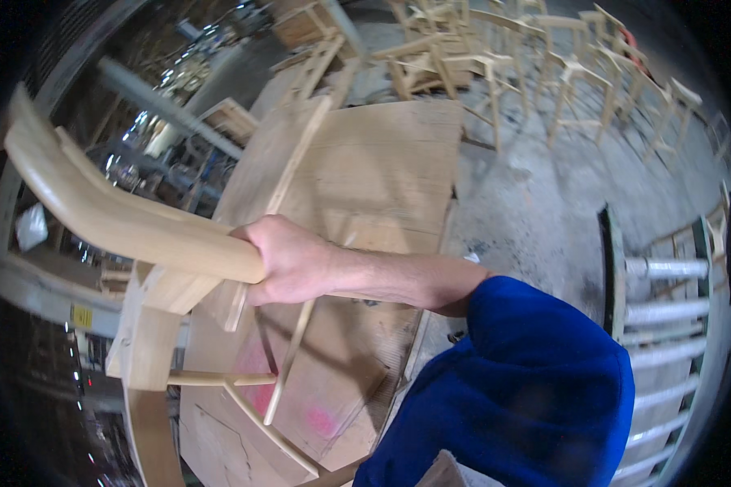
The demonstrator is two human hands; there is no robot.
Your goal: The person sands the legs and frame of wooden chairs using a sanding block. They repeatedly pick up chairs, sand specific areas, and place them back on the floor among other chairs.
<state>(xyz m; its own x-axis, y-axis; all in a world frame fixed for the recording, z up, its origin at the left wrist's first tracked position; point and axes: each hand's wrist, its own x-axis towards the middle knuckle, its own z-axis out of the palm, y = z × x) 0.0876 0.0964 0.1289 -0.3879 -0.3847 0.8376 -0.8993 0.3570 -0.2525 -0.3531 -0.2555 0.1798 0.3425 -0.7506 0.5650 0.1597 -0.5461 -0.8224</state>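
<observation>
My right hand [283, 261] is closed around the near end of a thick, curved wooden rail [130, 219] at the left. The rail belongs to a bare, pale wooden chair frame [153, 349], which stands tilted in the picture. Below it, thin round stretchers [252, 406] join the frame's legs. My right arm, in a short blue sleeve [536, 357], reaches across from the right. My left hand is out of the picture.
Under the frame lies a worn board-topped table [374, 178] with pink stains [321, 422]. Several unfinished wooden chairs [577, 81] stand on the concrete floor [512, 195] at the far right. A roller conveyor [666, 312] runs along the right.
</observation>
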